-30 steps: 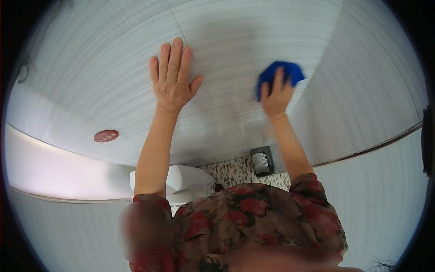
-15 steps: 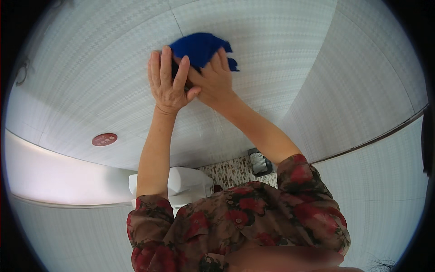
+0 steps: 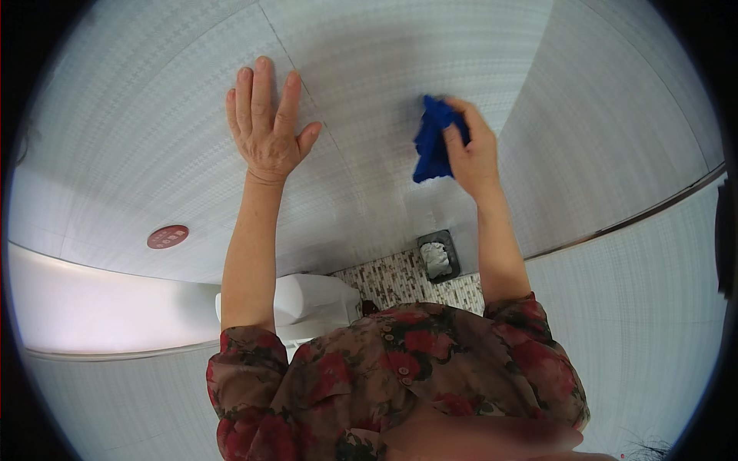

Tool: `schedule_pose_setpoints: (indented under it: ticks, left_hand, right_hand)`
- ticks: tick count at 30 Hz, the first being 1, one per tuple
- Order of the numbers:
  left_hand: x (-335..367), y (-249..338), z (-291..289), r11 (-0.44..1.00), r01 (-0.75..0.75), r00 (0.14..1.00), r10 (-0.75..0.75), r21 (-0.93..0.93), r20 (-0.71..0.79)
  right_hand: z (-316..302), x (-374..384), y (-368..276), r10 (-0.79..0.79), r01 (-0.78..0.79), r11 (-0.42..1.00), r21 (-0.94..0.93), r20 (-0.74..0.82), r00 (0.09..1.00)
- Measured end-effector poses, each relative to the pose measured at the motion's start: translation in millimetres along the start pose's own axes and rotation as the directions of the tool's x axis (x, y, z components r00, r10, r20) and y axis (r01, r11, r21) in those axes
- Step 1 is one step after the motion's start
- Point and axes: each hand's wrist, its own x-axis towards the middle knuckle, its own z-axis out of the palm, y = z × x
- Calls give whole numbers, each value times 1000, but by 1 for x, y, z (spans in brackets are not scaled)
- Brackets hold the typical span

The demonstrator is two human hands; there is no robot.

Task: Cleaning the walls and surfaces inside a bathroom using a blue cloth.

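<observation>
A blue cloth (image 3: pixel 434 144) hangs bunched in my right hand (image 3: pixel 476 150), its fingers closed round the right edge and a loose end drooping below. It is close to the pale, patterned wall panel (image 3: pixel 361 100); whether it touches the panel I cannot tell. My left hand (image 3: pixel 267 127) rests on the same panel to the left, palm toward it and fingers spread, holding nothing. A thin dark seam runs down the panel just right of that hand.
A round red sign (image 3: pixel 167 237) is on the panel at lower left. Below stand a white toilet (image 3: pixel 311 301) and a dark bin (image 3: pixel 439 257) with a white liner or paper inside, on a mosaic-patterned floor (image 3: pixel 392 280). Another wall (image 3: pixel 615 131) meets the panel at right.
My right hand has moved right and slightly down with the cloth, away from my left hand. The left hand has shifted a little left and up, and the cloth is now more bunched.
</observation>
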Motion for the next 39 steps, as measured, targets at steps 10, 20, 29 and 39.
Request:
schedule_pose_setpoints:
  ticks: [10,20,29,39]
  left_hand:
    - [3,9,4,998,57,998,-57,-35,-3]
    - [-2,5,2,995,89,996,-89,-38,15]
    - [1,5,-1,999,20,1000,-21,47,5]
    - [3,8,1,996,52,998,-54,76,24]
  right_hand:
    - [38,65,27,-723,451,644,-617,-299,623]
    - [55,57,60,-734,327,604,-727,-346,585]
    - [87,-35,81,-451,148,804,-576,-429,783]
    - [38,-52,77,-263,22,810,-585,-331,906]
